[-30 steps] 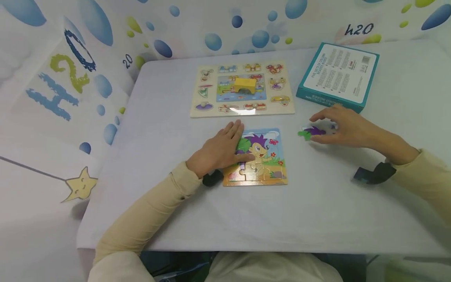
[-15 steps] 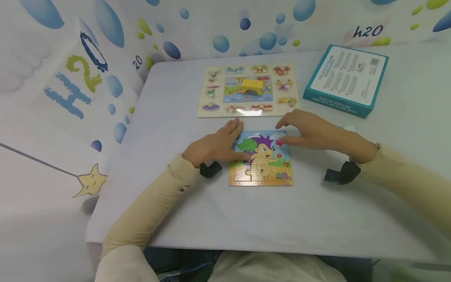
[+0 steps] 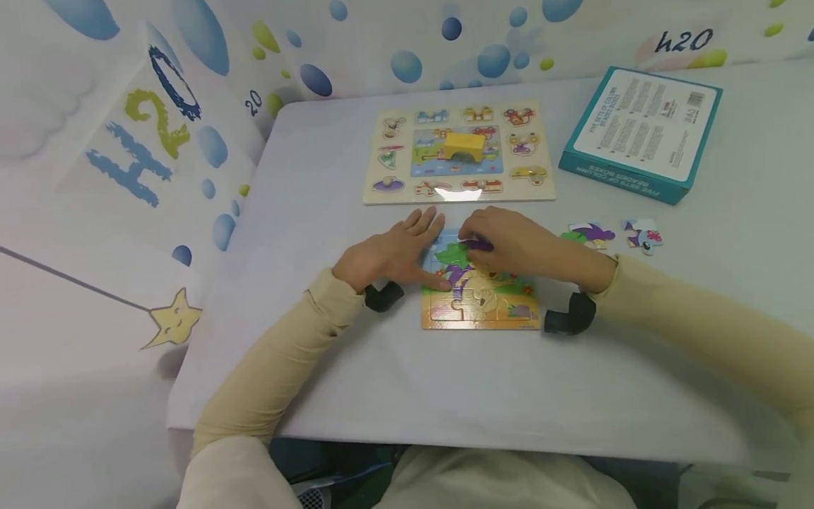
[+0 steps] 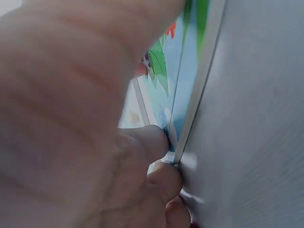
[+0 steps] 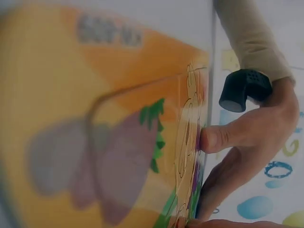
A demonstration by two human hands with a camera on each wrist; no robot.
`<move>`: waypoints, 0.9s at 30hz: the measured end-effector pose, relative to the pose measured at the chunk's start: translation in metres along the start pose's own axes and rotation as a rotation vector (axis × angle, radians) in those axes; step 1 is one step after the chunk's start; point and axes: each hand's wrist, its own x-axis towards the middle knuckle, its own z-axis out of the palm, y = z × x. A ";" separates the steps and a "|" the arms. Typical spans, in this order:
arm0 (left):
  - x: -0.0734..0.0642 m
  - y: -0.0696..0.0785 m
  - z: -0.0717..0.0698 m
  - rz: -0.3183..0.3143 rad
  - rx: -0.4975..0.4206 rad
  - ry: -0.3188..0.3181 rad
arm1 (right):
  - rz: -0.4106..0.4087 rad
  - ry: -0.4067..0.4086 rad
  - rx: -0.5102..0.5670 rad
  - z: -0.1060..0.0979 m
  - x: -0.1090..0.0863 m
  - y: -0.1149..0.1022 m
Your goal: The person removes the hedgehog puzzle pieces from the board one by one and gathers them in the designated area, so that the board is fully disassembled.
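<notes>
I see the right grip [image 3: 509, 244] bent over the colourful rectangular hedgehog jigsaw board [image 3: 480, 324], fingertips at its purple spines; whether they clamp a piece I cannot tell. The left grip [image 3: 391, 254] lies fingers apart on the board's left edge. Right of it, a green-and-purple jigsaw piece [image 3: 591, 234] and a blue-and-white jigsaw piece [image 3: 645, 236] lie on the white cloth-covered bench [image 3: 432, 396], before a teal-and-white cardboard box [image 3: 649, 127].

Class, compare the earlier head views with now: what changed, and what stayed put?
The right hand moved left, from the two loose pieces to the upper part of the hedgehog puzzle; whether it grips anything is unclear. The left hand stayed on the puzzle's left side; the teal box and yellow block stayed put.
</notes>
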 end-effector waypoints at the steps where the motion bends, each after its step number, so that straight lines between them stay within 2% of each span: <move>1: 0.000 0.000 0.000 0.000 0.002 0.002 | 0.005 0.000 0.000 0.000 0.002 -0.001; 16: -0.001 0.002 0.001 -0.028 0.024 0.006 | 0.076 -0.076 -0.055 -0.002 0.025 -0.010; 21: 0.000 0.002 0.001 -0.027 0.033 0.005 | 0.096 -0.154 -0.183 -0.002 0.031 -0.014; 24: -0.002 0.002 0.001 -0.022 0.031 0.006 | 0.061 -0.199 -0.301 -0.003 0.031 -0.020; 27: -0.003 0.002 0.000 -0.022 0.026 0.005 | 0.008 -0.180 -0.363 -0.003 0.028 -0.024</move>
